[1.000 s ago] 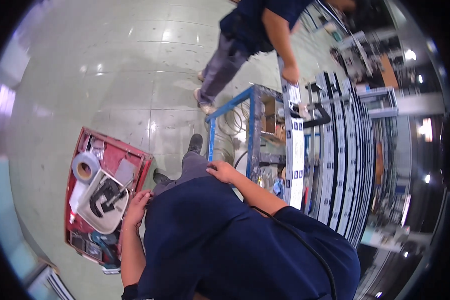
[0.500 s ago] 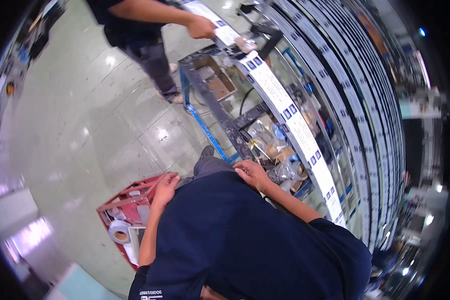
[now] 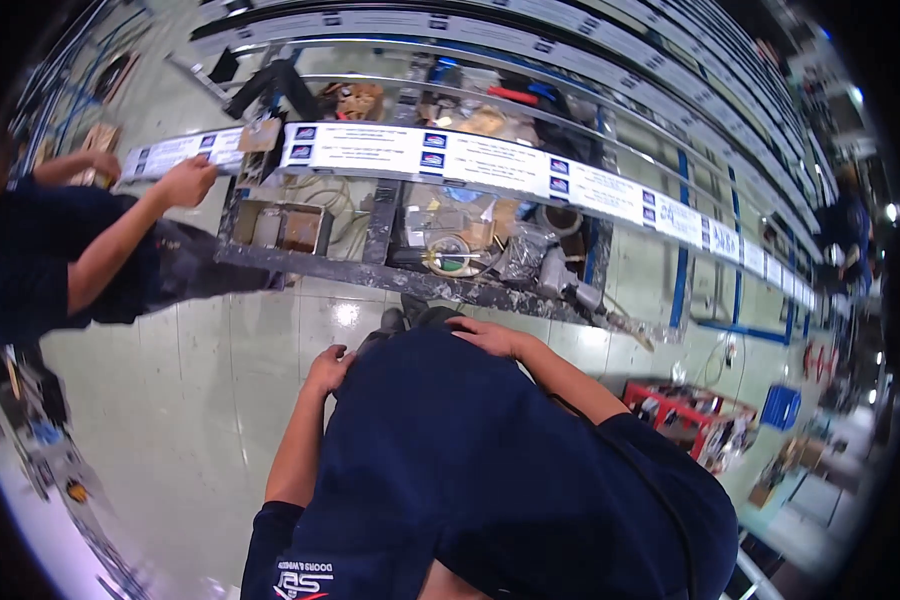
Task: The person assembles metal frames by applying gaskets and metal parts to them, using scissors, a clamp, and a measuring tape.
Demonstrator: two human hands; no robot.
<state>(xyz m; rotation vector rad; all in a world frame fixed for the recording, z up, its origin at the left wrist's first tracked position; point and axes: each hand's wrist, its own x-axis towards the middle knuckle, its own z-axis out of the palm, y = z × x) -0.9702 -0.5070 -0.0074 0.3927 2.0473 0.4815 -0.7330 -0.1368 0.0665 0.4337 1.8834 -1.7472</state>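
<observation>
My left hand hangs beside my left thigh, fingers loosely curved and holding nothing. On the right, my right hand rests against the lower edge of my dark shirt, fingers stretched and empty. Beyond them is a dark, paint-spotted bench frame. A long profile covered in white printed film runs across it, out of touch of both hands. At the far left a co-worker's hand is on a second white-filmed profile, close to a brown piece where the two profiles meet.
Inside the bench are a cardboard box, clear plastic wrap and a tape roll. More filmed profiles lie in rows beyond. To the right stand a red metal rack and a blue crate.
My view has swung to the right, so the bench and long profile now lie across in front of me. Both hands stay low by my body. The co-worker's hand remains at the profile.
</observation>
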